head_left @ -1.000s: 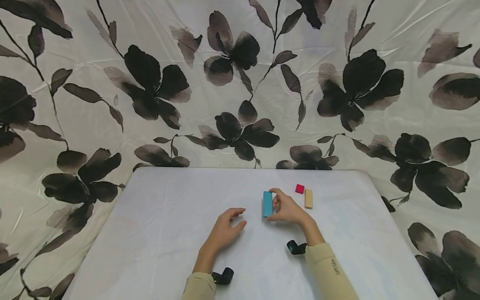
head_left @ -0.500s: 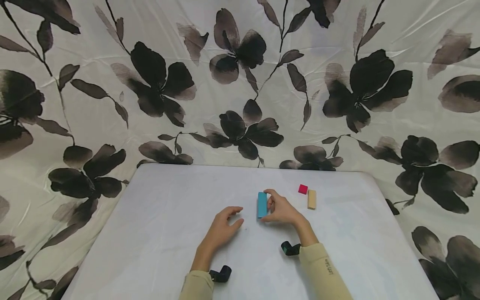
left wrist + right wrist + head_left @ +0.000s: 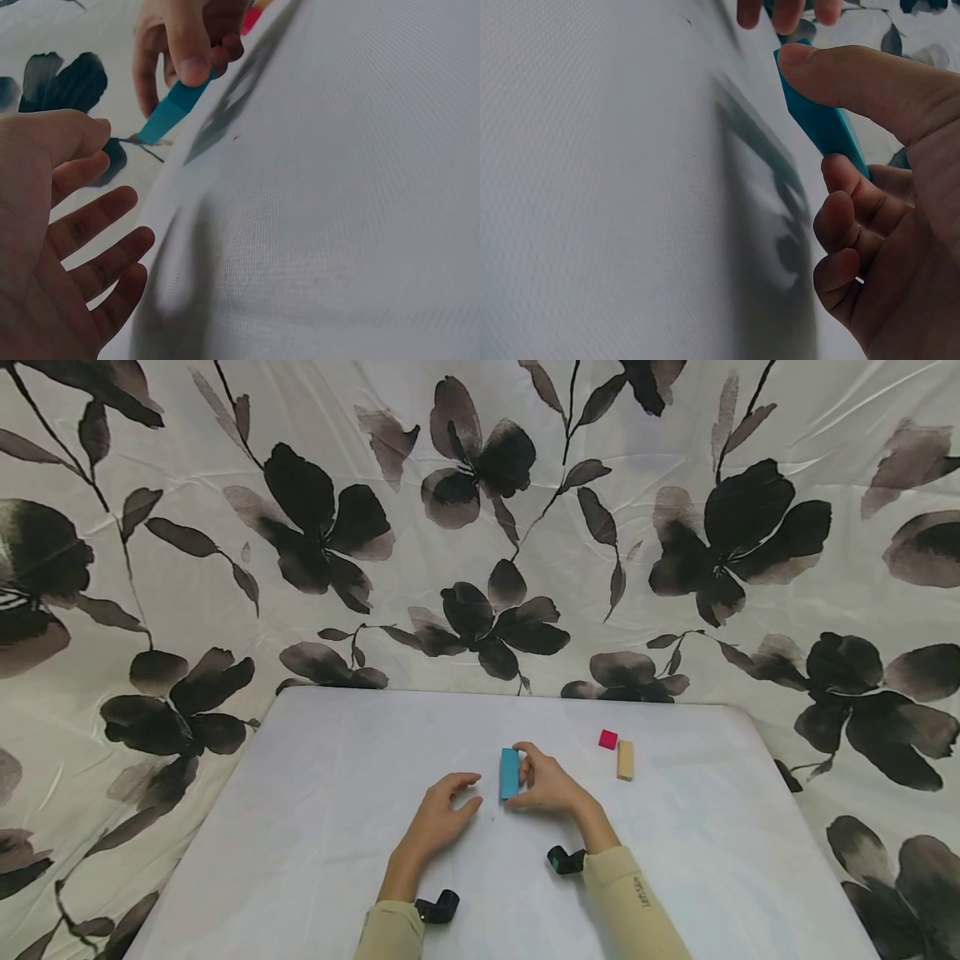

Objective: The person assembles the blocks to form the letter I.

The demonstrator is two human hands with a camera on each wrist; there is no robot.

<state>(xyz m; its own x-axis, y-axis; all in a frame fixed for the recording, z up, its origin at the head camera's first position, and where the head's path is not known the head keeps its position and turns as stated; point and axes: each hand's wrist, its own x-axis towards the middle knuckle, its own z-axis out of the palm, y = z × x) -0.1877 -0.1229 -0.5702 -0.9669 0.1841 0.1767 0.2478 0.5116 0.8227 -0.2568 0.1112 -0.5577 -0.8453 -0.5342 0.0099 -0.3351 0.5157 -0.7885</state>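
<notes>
Block [image 3: 509, 774] between left hand [image 3: 437, 814] and right hand [image 3: 553, 785], above the bench [image 3: 337, 760]
Farther right, a cube [image 3: 608, 740] lies behind-left of another block [image 3: 626, 761].

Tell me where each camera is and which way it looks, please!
Head: worn on the person's head, looking forward and down at the white table and flowery backdrop; both sleeves, the left hand and the right hand show.
Left wrist: worn on the left wrist, looking past the left hand to the right hand, which pinches the blue block.
Right wrist: worn on the right wrist, looking along the right hand at the block; left-hand fingers peek in at the top.
Both wrist views share the blue block and parts of both hands.
</notes>
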